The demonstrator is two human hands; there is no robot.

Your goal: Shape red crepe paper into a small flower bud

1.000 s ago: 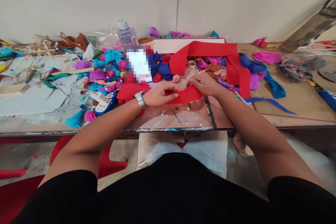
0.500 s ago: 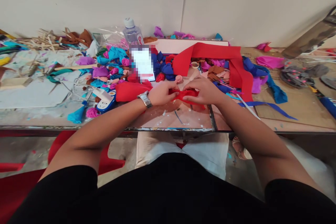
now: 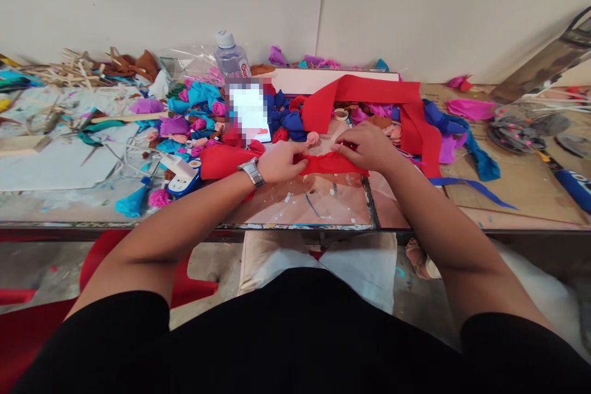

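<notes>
A short strip of red crepe paper (image 3: 331,164) stretches out between my two hands, low over the table near its front edge. My left hand (image 3: 281,163), a metal watch at its wrist, pinches the strip's left end between thumb and fingers. Above the strip's upper edge, my right hand (image 3: 364,146) has its thumb and fingertips pressed together at the paper. Just beyond my left fingertips lies a small pink paper rose (image 3: 313,138). A long red crepe paper length (image 3: 369,90) lies folded behind my right hand, over other scraps.
A phone (image 3: 252,112) leans amid blue, purple and pink paper pieces, with a water bottle (image 3: 231,56) behind it. Left of my hands are a power socket (image 3: 184,181), green-handled pliers (image 3: 99,130) and wood sticks. Cardboard (image 3: 530,178) covers the right side.
My hands have moved apart, the right one going right and slightly up. The red paper, bunched between my fingers before, is now spread out into a flat strip.
</notes>
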